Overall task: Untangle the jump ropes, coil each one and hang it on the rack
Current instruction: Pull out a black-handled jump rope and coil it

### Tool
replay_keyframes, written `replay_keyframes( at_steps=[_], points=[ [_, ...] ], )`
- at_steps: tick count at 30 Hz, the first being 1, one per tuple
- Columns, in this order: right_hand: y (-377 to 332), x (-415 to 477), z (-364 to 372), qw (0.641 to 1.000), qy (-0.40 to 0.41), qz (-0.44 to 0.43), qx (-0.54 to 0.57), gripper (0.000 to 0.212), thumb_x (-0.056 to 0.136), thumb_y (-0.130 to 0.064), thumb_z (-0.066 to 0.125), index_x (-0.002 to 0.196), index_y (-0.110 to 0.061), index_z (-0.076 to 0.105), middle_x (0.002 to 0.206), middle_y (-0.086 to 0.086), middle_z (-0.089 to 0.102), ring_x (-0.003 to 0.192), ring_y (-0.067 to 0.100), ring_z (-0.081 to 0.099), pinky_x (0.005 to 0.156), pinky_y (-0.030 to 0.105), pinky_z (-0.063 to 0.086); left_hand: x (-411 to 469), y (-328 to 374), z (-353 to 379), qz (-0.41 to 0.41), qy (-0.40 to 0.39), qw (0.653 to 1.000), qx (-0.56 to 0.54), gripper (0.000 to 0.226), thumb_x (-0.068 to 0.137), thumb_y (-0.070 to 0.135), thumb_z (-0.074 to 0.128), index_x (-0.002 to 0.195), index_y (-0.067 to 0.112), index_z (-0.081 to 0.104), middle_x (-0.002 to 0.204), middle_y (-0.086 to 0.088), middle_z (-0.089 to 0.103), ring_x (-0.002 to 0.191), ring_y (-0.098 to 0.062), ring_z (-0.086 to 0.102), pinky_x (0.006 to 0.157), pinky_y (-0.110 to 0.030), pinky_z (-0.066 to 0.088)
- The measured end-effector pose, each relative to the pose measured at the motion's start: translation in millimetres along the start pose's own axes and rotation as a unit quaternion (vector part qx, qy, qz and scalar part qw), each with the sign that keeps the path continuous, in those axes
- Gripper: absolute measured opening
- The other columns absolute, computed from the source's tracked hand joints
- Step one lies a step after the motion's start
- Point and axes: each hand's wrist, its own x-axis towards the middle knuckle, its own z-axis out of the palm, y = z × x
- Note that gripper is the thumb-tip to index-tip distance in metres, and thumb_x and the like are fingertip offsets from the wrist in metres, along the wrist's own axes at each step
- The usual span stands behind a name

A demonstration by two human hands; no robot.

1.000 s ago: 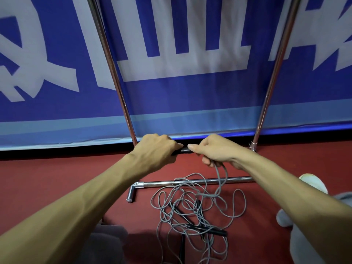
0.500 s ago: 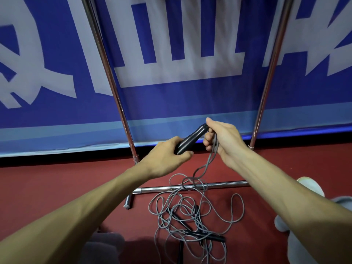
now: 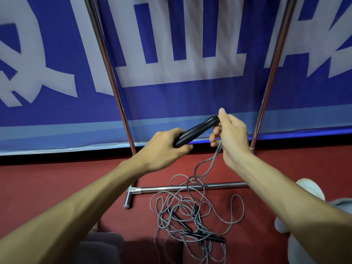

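Observation:
My left hand (image 3: 165, 147) grips the lower end of a black jump-rope handle (image 3: 198, 130) that slants up to the right. At the handle's top end, my right hand (image 3: 229, 134) pinches the grey cord (image 3: 213, 161) that comes out of it. The cord drops in a loop to a tangled pile of grey ropes (image 3: 192, 214) on the red floor. More black handles (image 3: 205, 236) lie in that pile. The chrome rack (image 3: 190, 188) stands behind the pile, its two uprights rising at left and right.
A blue banner (image 3: 181, 100) with large white letters hangs right behind the rack. The rack's left foot (image 3: 128, 200) juts toward me on the red floor. A light shoe (image 3: 310, 187) and grey trouser legs show at the right and lower edges.
Both hands rose from near the floor. The handle has tilted up to the right and more of it shows. The cord is lifted out of the pile.

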Motion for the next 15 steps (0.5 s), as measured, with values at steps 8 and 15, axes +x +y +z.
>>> replay_keyframes(
  at_steps=[8, 15],
  points=[
    [-2.3, -4.7, 3.0, 0.999, -0.034, 0.014, 0.008, 0.040, 0.103, -0.037, 0.042, 0.072, -0.011, 0.044, 0.043, -0.001, 0.047, 0.037, 0.014, 0.047, 0.038, 0.024, 0.041, 4.5, -5.9, -9.4, -0.039, 0.027, 0.998, 0.033, 0.028, 0.093, 0.039, 0.061, 0.077, 0.019, 0.052, 0.055, 0.004, 0.047, 0.049, -0.016, 0.043, 0.045, -0.020, 0.033],
    [-1.5, -6.7, 5.3, 0.991, -0.132, 0.026, 0.016, 0.050, 0.101, -0.051, 0.029, 0.068, -0.015, 0.038, 0.047, 0.005, 0.052, 0.046, 0.023, 0.055, 0.060, 0.038, 0.052, 2.9, -2.0, -11.3, -0.045, 0.009, 0.996, -0.083, 0.022, 0.095, 0.026, 0.060, 0.075, 0.021, 0.053, 0.052, 0.009, 0.041, 0.037, -0.006, 0.033, 0.039, -0.017, 0.027]
  ],
)
